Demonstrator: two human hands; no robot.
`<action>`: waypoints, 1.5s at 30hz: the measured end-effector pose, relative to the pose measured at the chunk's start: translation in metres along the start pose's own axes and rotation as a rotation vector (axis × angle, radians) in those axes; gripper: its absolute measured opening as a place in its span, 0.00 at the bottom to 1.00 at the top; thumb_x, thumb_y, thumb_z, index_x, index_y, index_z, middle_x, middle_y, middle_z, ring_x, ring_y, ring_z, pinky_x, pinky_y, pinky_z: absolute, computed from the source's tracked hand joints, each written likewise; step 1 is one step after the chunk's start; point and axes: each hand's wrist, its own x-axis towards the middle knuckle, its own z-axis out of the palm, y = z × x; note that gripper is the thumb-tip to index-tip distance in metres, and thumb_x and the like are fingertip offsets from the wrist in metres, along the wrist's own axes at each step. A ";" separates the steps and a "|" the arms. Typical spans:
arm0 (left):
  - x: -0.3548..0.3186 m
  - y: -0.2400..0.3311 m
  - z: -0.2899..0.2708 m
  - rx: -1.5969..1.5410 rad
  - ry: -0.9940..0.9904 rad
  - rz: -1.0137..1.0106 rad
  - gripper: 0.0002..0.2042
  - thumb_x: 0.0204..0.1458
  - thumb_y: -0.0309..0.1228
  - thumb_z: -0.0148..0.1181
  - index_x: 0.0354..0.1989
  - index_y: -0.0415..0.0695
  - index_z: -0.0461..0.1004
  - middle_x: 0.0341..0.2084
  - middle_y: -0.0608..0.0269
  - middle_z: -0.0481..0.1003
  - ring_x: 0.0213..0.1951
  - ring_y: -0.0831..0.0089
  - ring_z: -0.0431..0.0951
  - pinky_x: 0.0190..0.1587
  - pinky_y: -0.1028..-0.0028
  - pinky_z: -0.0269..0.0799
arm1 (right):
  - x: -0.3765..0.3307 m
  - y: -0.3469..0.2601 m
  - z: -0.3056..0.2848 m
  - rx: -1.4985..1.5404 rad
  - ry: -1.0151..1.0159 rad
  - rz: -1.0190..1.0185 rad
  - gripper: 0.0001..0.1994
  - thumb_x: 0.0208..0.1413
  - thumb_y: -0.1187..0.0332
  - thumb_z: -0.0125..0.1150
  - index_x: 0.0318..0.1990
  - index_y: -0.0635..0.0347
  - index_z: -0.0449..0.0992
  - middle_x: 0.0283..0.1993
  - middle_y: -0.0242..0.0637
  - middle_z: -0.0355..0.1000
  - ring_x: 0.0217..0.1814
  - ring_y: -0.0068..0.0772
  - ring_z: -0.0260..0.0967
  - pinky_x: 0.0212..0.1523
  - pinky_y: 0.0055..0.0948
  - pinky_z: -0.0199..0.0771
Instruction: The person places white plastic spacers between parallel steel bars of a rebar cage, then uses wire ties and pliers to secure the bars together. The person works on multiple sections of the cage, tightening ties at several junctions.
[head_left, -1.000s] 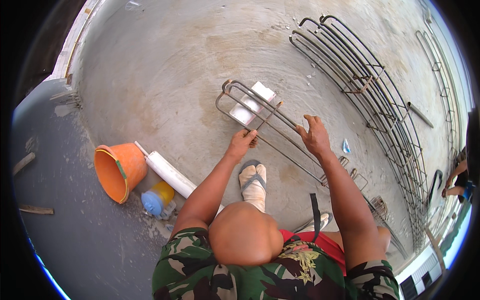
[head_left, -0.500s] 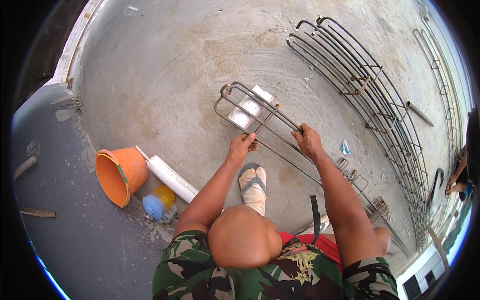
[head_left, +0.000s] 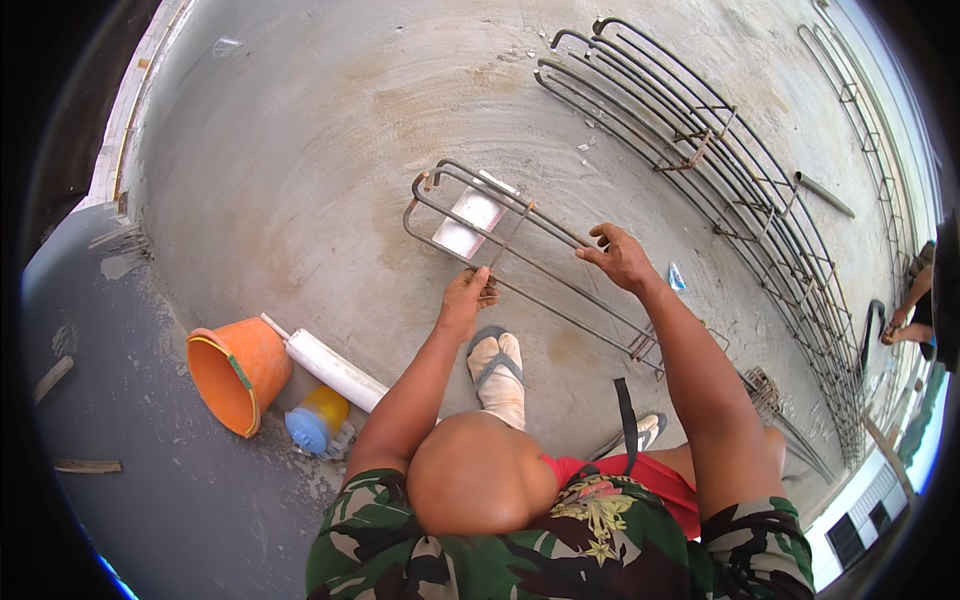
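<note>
A rebar cage (head_left: 562,316) of long steel bars with stirrups lies in front of me, its hooked end over a white block (head_left: 458,236). My left hand (head_left: 466,302) is closed around the near bar, close to a stirrup (head_left: 515,228). My right hand (head_left: 622,262) has its fingers apart at the far side bars, with thumb and fingertips close beside them. Whether those fingertips touch the steel I cannot tell. My right forearm covers part of the cage's farther length.
More rebar cages (head_left: 690,125) lie in a long stack at the right, with a short pipe (head_left: 825,195) beyond. An orange bucket (head_left: 262,355), a white tube (head_left: 335,368) and a blue-lidded yellow jug (head_left: 318,418) are at my left. Another person's hand (head_left: 895,330) shows far right.
My right hand has loosened from the bar and its fingers have spread. My left hand stays on the cage. The whole view has shifted slightly, and more stirrups show near my right forearm.
</note>
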 end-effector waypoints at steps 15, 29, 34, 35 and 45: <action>-0.021 0.070 -0.045 0.469 0.088 -0.194 0.10 0.57 0.36 0.55 0.39 0.42 0.73 0.28 0.67 0.73 0.29 0.75 0.75 0.33 0.74 0.72 | -0.265 0.166 -0.175 -0.087 0.304 0.557 0.17 0.54 0.60 0.61 0.44 0.65 0.74 0.37 0.50 0.74 0.40 0.44 0.73 0.43 0.36 0.70; 0.026 0.224 0.212 1.114 -0.562 0.225 0.12 0.56 0.38 0.57 0.35 0.40 0.73 0.23 0.68 0.69 0.26 0.80 0.69 0.32 0.79 0.68 | -0.555 0.111 -0.085 0.466 0.741 1.238 0.20 0.55 0.60 0.59 0.45 0.72 0.73 0.36 0.49 0.75 0.30 0.32 0.72 0.33 0.31 0.71; -0.009 0.232 0.328 1.163 -0.891 0.356 0.14 0.57 0.38 0.56 0.38 0.37 0.73 0.25 0.67 0.70 0.31 0.79 0.69 0.36 0.77 0.68 | -0.665 0.058 0.080 0.709 0.770 1.548 0.15 0.49 0.66 0.62 0.40 0.69 0.76 0.32 0.45 0.75 0.26 0.30 0.72 0.25 0.31 0.71; -0.019 0.226 0.343 1.210 -0.936 0.394 0.14 0.57 0.37 0.56 0.38 0.36 0.73 0.25 0.67 0.70 0.29 0.78 0.68 0.35 0.76 0.68 | -0.682 0.033 0.120 0.749 0.791 1.688 0.16 0.52 0.65 0.59 0.43 0.69 0.74 0.30 0.43 0.74 0.22 0.30 0.71 0.18 0.32 0.69; -0.116 0.130 0.392 1.469 -1.113 0.617 0.13 0.53 0.34 0.57 0.38 0.36 0.75 0.23 0.51 0.74 0.26 0.66 0.73 0.33 0.71 0.69 | -0.618 0.054 0.089 0.275 1.277 1.572 0.13 0.52 0.63 0.60 0.37 0.66 0.77 0.37 0.50 0.76 0.41 0.48 0.74 0.46 0.38 0.72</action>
